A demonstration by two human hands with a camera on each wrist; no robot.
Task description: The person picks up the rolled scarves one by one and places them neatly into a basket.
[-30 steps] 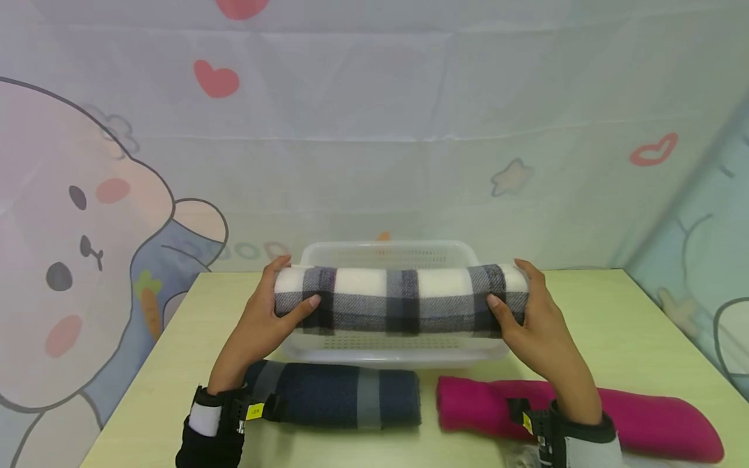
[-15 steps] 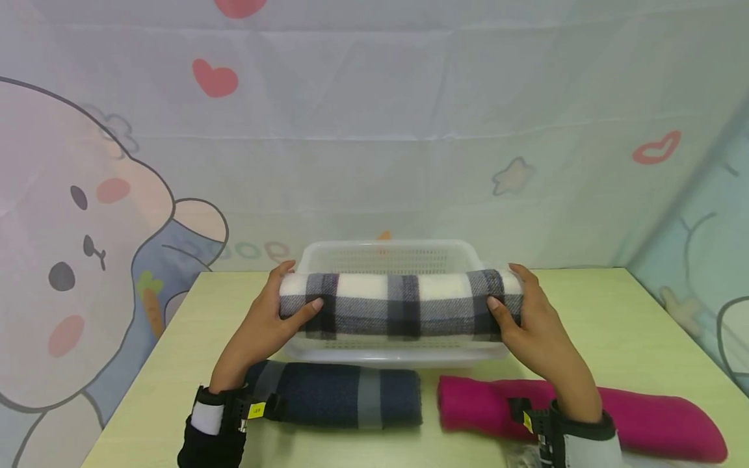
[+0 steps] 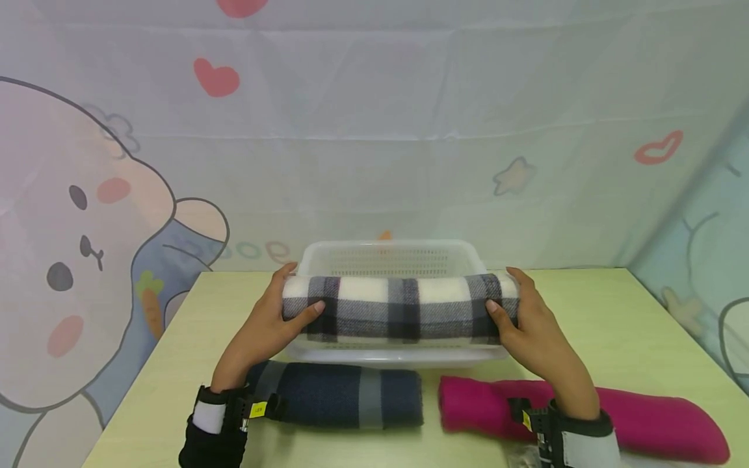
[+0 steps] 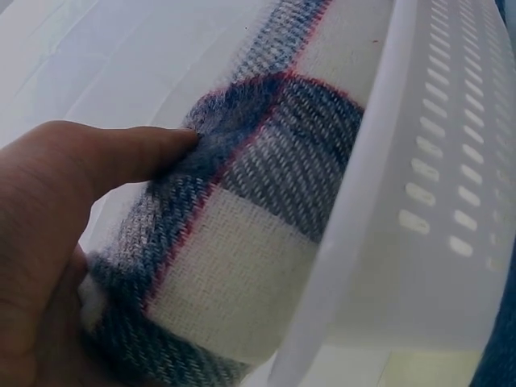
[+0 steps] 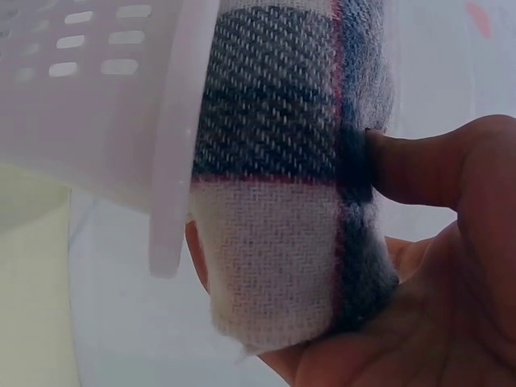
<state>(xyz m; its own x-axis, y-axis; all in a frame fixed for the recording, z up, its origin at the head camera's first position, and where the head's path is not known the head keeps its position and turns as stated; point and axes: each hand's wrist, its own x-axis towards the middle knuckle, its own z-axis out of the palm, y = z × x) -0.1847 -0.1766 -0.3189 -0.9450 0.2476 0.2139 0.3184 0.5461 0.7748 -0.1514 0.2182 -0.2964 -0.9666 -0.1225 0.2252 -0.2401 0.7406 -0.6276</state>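
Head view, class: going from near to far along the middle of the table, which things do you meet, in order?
Dark navy rolled blanket → black-and-white plaid rolled blanket → far wall of the white perforated plastic basket → cartoon backdrop cloth.

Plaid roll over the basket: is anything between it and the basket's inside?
Nothing visible. The left hand and right hand grip the ends of the plaid roll right over the white basket. What shows of the basket's inside holds nothing. The navy roll and pink roll lie on the table outside it.
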